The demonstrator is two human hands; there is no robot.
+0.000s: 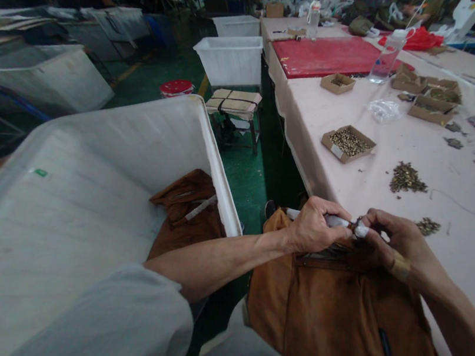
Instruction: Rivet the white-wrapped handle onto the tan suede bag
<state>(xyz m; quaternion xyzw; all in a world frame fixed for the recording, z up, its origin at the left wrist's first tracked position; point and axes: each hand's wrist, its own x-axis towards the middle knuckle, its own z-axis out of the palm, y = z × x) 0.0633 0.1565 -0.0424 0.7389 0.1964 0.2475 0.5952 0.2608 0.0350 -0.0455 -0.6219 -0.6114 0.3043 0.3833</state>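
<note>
A brown bag (329, 313) rests on my lap against the table edge, with a small dark tab on its front. My left hand (314, 227) is closed around the bag's handle (337, 221), which is wrapped in white. Close beside it, my right hand (401, 240) pinches at the handle's end. White tape covers a fingertip there, and a tan strip lies near the thumb's base. Whatever small piece sits between the right fingers is hidden. Small brass-coloured metal pieces (406, 178) lie in a pile beyond my right hand, and a smaller pile (427, 226) is nearer.
To my left stands a large white bin (88, 194) holding another brown bag (188, 221). The pink-covered table (388, 167) carries cardboard boxes of metal pieces (348, 143), a clear bottle (389, 57) and a red board (326, 54). A padded stool (234, 102) stands ahead.
</note>
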